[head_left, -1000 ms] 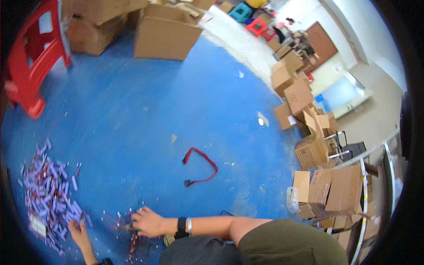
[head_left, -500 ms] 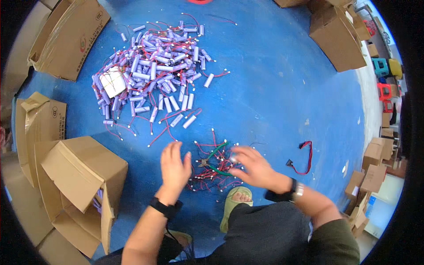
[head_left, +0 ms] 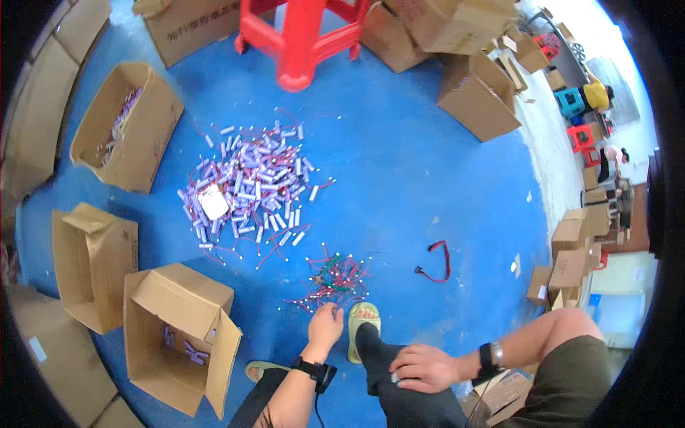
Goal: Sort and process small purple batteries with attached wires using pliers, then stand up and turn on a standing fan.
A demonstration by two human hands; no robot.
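Observation:
My left hand (head_left: 326,327) is at the near edge of a tangle of red and black connector wires (head_left: 330,291) with small white plugs. Its fingers are curled together; whatever they may hold is hidden. Green-handled pliers (head_left: 332,272) lie among the wires. On my dark-trousered knee rests my right hand (head_left: 422,367), fingers bent, with a small silvery thing (head_left: 394,376) at the fingertips, too small to name. Farther off, a large heap of purple cylindrical battery cells (head_left: 264,178) with wire leads spreads over the blue floor, a white block (head_left: 213,202) on its left part.
An open cardboard box (head_left: 178,299) with a few purple cells inside stands at the left. Another box (head_left: 143,135) with cells is behind it. A red plastic stool (head_left: 298,43) stands at the far side. A red-black cable (head_left: 447,260) lies right. People sit at the far right.
My view has tilted up, bringing in the red stool and more boxes. My right hand has left the wires for my knee. My left hand has moved right, to the near edge of the wires.

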